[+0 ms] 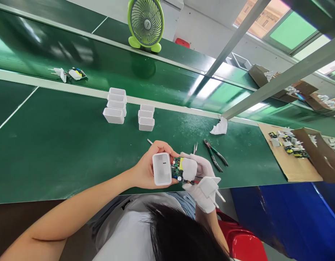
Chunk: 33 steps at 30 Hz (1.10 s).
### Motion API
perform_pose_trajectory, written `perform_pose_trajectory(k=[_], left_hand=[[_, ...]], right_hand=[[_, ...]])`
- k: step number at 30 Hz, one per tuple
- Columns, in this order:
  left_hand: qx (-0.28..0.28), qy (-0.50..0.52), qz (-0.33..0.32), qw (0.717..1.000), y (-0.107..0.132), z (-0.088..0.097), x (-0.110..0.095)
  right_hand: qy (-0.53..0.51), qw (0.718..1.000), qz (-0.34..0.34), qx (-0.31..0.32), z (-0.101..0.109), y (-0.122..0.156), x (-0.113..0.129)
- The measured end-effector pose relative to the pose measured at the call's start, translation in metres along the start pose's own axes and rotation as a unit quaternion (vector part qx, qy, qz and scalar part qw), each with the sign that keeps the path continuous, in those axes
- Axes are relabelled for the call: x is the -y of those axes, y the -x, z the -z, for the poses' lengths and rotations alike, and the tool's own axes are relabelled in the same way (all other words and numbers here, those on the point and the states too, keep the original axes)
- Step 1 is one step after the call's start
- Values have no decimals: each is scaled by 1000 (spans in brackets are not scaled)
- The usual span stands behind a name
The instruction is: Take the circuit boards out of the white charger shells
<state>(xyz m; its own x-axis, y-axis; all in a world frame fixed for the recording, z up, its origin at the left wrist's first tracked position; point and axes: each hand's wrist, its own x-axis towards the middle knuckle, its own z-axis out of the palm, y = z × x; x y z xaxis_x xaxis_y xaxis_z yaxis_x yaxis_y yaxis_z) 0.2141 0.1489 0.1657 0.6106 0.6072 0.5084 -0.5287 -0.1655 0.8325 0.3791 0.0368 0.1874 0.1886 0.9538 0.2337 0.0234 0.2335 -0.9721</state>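
Observation:
My bare left hand is closed around a white plastic charger housing, whose open side faces up toward me. In my right hand, which wears a white glove, sits a charger circuit board with a white pad on it. A white plug cover with two pins rests against the gloved palm, and short wires show between it and the board. The board's left edge is close beside the housing; whether they touch I cannot tell. Both hands are just above the table's near edge.
Diagonal pliers and tweezers lie beyond my right hand. White housings stand in two rows farther back, near a crumpled white cloth. Cardboard with loose boards is at right; a green fan stands behind.

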Motion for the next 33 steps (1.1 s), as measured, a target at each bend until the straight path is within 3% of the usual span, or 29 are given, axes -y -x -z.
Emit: perform_pose_trajectory(k=[3,6,10,19,27,33], left_hand=[[19,-44,8,999,-1,4,0],[16,-161,37,986,-4,7,-3],[34,-271,16,962,-7,8,-7],[69,-266,-36,961,-8,9,-4],[81,-269,-14,960,-4,8,-5],[83,-271,-11,959,-4,7,-5]], right_hand=[[15,999,8,-29,6,0,1],[16,997,39,-71,13,0,5],[34,996,63,-50,14,2,10],[71,996,47,-19,14,6,7],[97,994,39,28,20,4,12],[94,995,37,22,19,6,12]])
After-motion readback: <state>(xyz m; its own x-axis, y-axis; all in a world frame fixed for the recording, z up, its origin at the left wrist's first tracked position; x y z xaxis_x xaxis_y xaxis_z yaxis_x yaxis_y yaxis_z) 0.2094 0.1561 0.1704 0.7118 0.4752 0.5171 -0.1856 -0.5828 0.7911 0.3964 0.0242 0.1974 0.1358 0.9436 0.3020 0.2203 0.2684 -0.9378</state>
